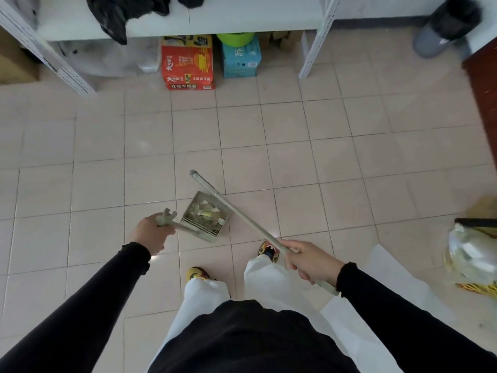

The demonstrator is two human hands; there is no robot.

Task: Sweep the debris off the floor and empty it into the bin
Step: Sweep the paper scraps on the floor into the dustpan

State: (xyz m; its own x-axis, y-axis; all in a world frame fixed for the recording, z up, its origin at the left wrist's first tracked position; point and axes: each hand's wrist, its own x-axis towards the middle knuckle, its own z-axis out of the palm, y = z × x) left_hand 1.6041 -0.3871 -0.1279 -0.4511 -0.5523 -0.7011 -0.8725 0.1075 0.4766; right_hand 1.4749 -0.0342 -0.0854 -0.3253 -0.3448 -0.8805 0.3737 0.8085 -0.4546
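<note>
The left hand (152, 232) was curled tight around the handle of the dustpan (207, 220), near the middle of the view, a little toward 7 o'clock, with the debris (205, 211) heaped inside. The right hand (309, 261) gripped the broom stick (242, 214), which crossed the pan's far corner. The bin (449, 25) stood well apart at 2 o'clock. If the pan tilted on the way, or the stick knocked it, the debris would probably spill again.

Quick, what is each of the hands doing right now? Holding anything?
Left hand: closed around the dustpan handle.
Right hand: closed around a long grey pole.
</note>
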